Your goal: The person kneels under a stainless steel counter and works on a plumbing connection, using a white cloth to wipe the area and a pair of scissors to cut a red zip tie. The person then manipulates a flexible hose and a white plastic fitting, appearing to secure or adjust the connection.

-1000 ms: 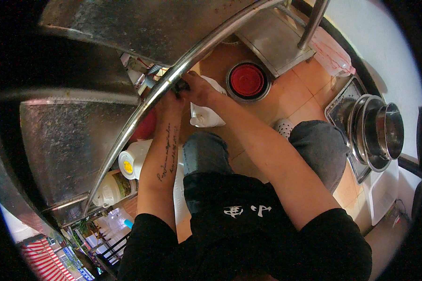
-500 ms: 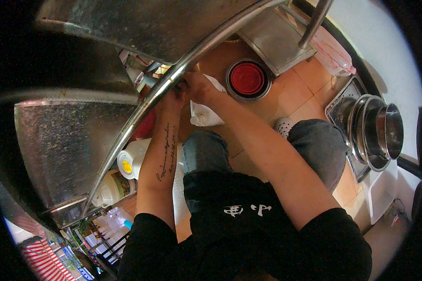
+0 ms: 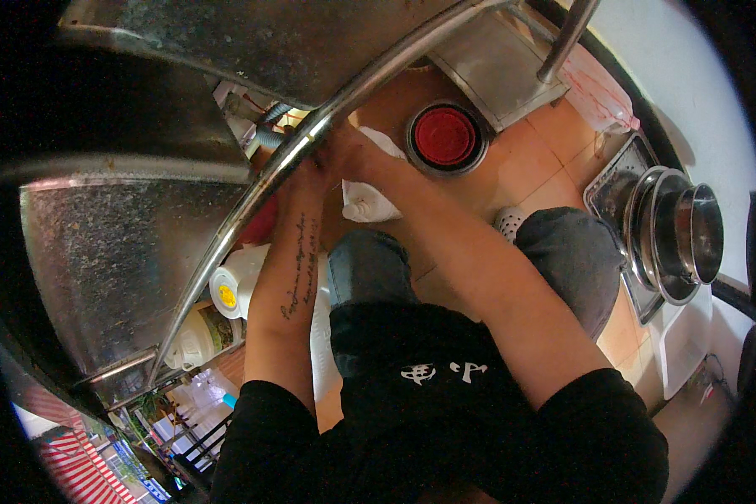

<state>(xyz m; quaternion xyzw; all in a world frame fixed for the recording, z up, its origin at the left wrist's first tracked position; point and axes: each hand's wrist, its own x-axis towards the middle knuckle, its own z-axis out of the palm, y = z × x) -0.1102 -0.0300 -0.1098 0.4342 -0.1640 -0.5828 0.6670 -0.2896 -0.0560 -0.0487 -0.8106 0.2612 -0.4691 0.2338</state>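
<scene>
The person is crouching over the orange-brown tiled floor (image 3: 533,160), and both bare forearms are stretching forward to a long, round steel rail (image 3: 312,126). The left hand (image 3: 305,175) and the right hand (image 3: 351,155) are lying close together by the rail's lower edge. Whether the fingers are standing apart, meeting or clamping on something cannot be told — rail and shadow are hiding them.

The ribbed grey hose (image 3: 269,137) is showing on the far side of the rail, in the gap between the edges of two stained steel panels (image 3: 126,244). It is sitting near the left hand; contact is not showing. A crumpled white plastic bag (image 3: 370,203) is lying on the floor, passing behind the right forearm.

Working well here is probably calling for short, steady finger movements, with one hand bracing while the other is doing the fine part. Leaning sideways would likely help, since the rail is blocking the view; tugging on the hose seems worth avoiding. The white plastic container with a yellow cap (image 3: 242,286) is standing just beside the left forearm — a wide elbow could be knocking it. The round red basin (image 3: 447,137), by the low steel stand's (image 3: 496,71) left edge, is leaving the right arm more room.
</scene>
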